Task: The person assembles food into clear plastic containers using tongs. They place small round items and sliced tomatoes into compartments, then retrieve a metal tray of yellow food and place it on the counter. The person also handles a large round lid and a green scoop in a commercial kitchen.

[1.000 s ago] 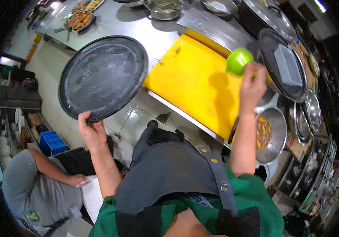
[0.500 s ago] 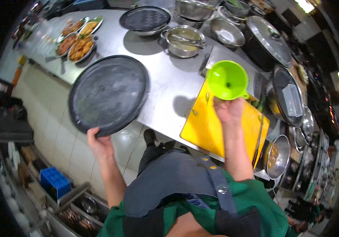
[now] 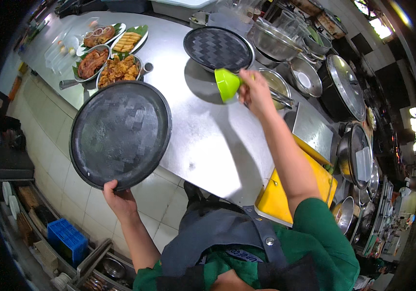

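Observation:
My left hand [image 3: 119,200] is closed on the near rim of a round black serving tray [image 3: 120,133], thumb on top. The tray is held over the table's front edge, just nearer than the plates of food. Out over the table, my right hand [image 3: 256,92] grips a lime-green plastic funnel [image 3: 226,85] by its narrow end, which the fingers hide. The funnel is tipped sideways, its wide mouth facing left. Beyond it, a second black tray [image 3: 218,48] with a woven pattern rests on a bowl. A steel pot [image 3: 277,82] with utensils lies partly behind my right hand.
Plates of fried chicken [image 3: 118,72], meat [image 3: 93,64] and spring rolls [image 3: 127,41] stand at the far left of the steel table [image 3: 208,145]. A yellow cutting board [image 3: 285,189] lies under my right forearm. Large lidded pots [image 3: 345,87] line the right. A blue crate [image 3: 67,240] sits lower left.
My right hand has carried the funnel forward and left from above the cutting board, tilting it sideways. The held tray has shifted slightly left and nearer. The view has turned.

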### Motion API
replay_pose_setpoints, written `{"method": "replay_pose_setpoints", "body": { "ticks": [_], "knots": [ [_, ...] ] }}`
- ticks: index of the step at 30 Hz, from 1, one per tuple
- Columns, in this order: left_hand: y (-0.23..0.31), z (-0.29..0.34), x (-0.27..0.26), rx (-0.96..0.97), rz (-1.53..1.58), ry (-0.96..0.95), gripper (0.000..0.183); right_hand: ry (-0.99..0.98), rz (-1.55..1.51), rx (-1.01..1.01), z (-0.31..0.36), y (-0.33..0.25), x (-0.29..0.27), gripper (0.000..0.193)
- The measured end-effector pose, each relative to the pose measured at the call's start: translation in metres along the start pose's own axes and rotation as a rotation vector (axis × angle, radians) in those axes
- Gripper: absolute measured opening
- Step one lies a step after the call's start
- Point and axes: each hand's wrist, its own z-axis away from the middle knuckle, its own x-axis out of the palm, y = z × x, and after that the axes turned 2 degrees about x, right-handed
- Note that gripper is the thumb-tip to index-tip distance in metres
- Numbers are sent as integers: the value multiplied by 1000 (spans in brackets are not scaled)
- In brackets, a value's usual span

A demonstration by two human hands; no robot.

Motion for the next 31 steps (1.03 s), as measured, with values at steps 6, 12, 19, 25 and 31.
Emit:
{"method": "replay_pose_setpoints", "body": {
  "ticks": [6, 12, 19, 25, 31],
  "knots": [
    [-3, -14, -16, 3, -24, -115, 43, 472, 859, -556, -132, -9, 27, 19],
    [6, -20, 39, 111, -321, -320, 69, 394, 590, -493, -92, -36, 33, 45],
    [-15, -21, 129, -10, 90, -374, 35, 74, 537, -455, 109, -3, -27, 19],
    [-58, 44, 181, -199, 50, -687, 66, 453, 265, 69, 304, 43, -112, 21],
    [-115, 198, 179, -554, 16, -1022, 66, 753, 186, 81, 502, 93, -174, 23]
  ]
}}
